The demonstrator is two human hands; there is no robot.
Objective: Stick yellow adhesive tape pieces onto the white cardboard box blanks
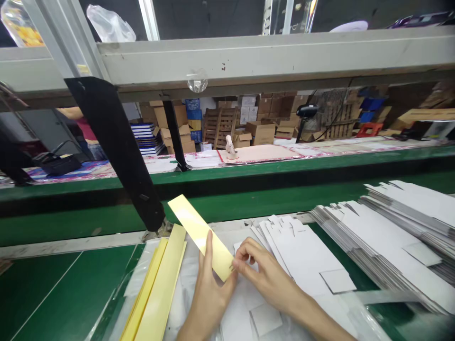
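A long pale yellow strip [199, 232], glossy like label backing, slants up and left above the bench. My left hand [209, 289] grips it near its lower end, thumb lying over the face. At the strip's lower right corner, my right hand [258, 265] pinches the edge between thumb and forefinger; whether a label is lifting there is too small to tell. Left of my hands lies a pile of similar yellow strips [159, 289]. Flat white die-cut cardboard pieces [298, 251] lie right of and beneath my hands.
More stacks of flat white card [387, 241] fan out at the right. Behind runs a green conveyor ledge [270, 199]. A black-wrapped post [117, 151] rises at left to a grey beam [249, 59]. Cardboard boxes [261, 132] and a person's arm [71, 112] show beyond.
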